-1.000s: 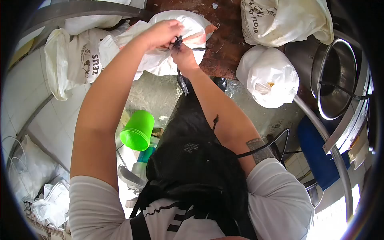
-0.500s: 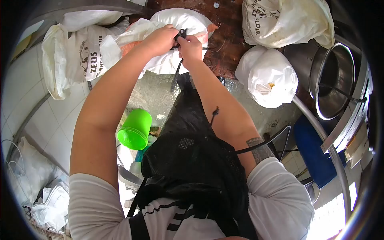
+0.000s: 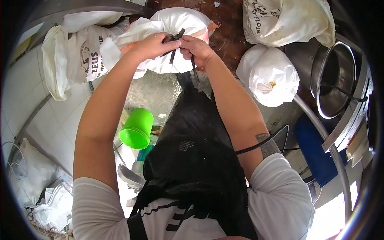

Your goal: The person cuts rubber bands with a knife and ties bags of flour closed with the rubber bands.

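My left hand (image 3: 156, 46) is closed, with its fingers pinching a black strip (image 3: 172, 56) that is knotted or looped near the fingertips. Right beside it, my right hand (image 3: 195, 49) also pinches the strip, and a black tail hangs below it. Both hands are over a white sack (image 3: 176, 18) with orange patches, lying on the reddish-brown surface. Over my front a black apron (image 3: 192, 148) hangs, its narrow end reaching toward the hands.
A ZEUS sack (image 3: 86, 52) lies at the left. A green bucket (image 3: 140, 122) stands lower down. At the right are a flour sack (image 3: 288, 20), a white plastic bag (image 3: 270, 78), a metal bowl (image 3: 334, 80) and a metal rail (image 3: 338, 160).
My hands have moved slightly down and apart, and more of the black strip shows between them. My right forearm has shifted to the right.
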Available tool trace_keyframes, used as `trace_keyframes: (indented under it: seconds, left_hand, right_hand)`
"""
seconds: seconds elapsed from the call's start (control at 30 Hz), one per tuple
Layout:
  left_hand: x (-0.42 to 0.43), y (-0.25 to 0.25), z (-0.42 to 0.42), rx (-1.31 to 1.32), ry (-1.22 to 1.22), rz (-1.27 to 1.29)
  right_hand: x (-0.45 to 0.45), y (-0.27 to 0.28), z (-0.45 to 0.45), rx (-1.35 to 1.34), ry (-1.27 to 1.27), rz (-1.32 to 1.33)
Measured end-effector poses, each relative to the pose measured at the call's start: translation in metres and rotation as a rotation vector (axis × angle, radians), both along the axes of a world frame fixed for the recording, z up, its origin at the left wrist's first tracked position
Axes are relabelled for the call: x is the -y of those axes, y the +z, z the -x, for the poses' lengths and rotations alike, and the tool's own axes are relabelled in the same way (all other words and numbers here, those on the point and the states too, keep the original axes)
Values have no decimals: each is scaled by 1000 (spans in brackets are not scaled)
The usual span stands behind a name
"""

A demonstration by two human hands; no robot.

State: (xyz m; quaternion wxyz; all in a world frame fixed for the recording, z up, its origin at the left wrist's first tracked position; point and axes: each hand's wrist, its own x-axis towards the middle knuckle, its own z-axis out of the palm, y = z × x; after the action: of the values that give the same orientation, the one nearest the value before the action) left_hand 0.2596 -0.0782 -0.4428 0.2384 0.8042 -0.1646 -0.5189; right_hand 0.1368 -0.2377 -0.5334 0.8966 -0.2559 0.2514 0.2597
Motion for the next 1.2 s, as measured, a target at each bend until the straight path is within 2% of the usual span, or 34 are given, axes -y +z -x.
trace_keyframes:
  seconds: [0.03,0.1,0.13,0.17,0.2,0.23,0.27,0.3,0.4,0.5,0.57,0.6,0.63,0.67,0.7,0.73,0.77,0.8,0.83,0.87,0.9,0.97,1.0,1.03,1.1,1.13,1.2]
  left_hand:
    - [2,-5,-1,3,-5,-2]
    - [5,-27,-4,190,-57,-59]
    - [8,-34,-7,85,144,-34]
    - [10,-45,-12,82,146,-30]
    - [11,-56,-20,67,319,-82]
    - [10,-71,-27,50,490,-137]
    - [5,-95,-37,-43,709,-99]
    - [13,-97,-39,-39,712,-91]
    - [36,-99,-36,-174,1091,-239]
    - [31,-118,-31,-166,1095,-285]
    - [21,-117,-20,-125,1065,-176]
    - [14,-120,-14,-181,1070,-97]
    - [17,-80,0,-146,991,-23]
    - [-1,-82,-5,-107,712,26]
    - [6,-19,5,-35,747,157]
    - [-4,3,-6,303,536,162]
    - [-13,-2,-9,439,821,388]
    - [-30,36,-20,380,875,479]
    - [-50,52,-37,698,902,439]
    - [-61,89,-53,825,933,443]
    - [-69,120,-70,1124,931,390]
    - [-77,183,-104,1497,819,371]
    - [-70,214,-117,1601,802,495]
    - [-56,241,-125,1692,778,617]
    - [-35,288,-133,1701,740,688]
    - [-33,297,-146,1701,754,682]
    - [-28,317,-169,1794,1007,760]
  right_hand:
    - [-3,-2,-2,19,-5,28]
    - [-10,0,-5,34,-9,58]
    - [-14,7,-5,29,-43,284]
    - [-17,7,-5,25,-77,511]
    - [-26,-15,1,184,-18,962]
    - [-34,-26,19,425,-84,1380]
    - [-44,-27,41,345,86,1389]
    - [-50,-24,54,270,254,1396]
    - [-65,-3,66,243,371,1420]
    - [-79,9,79,199,360,1376]
    - [-71,9,83,245,321,1384]
    - [-61,9,82,258,449,1384]
    - [-52,6,78,277,572,1385]
    - [-46,-5,78,381,502,1483]
    - [-44,8,75,438,394,1729]
    - [-43,36,55,215,723,1667]
    - [-37,51,38,317,797,1597]
    - [-35,53,24,631,909,1712]
    - [-42,45,15,792,1001,1754]
    - [-52,30,9,869,975,1780]
    - [-57,22,1,919,994,1848]
    - [-72,-17,-12,866,883,1935]
    - [-69,-18,-20,869,797,1902]
    - [-76,-50,-21,928,503,2078]
    - [-60,-2,-43,712,679,1840]
    - [-60,2,-42,719,691,1842]
    - [-53,6,-49,649,857,1738]
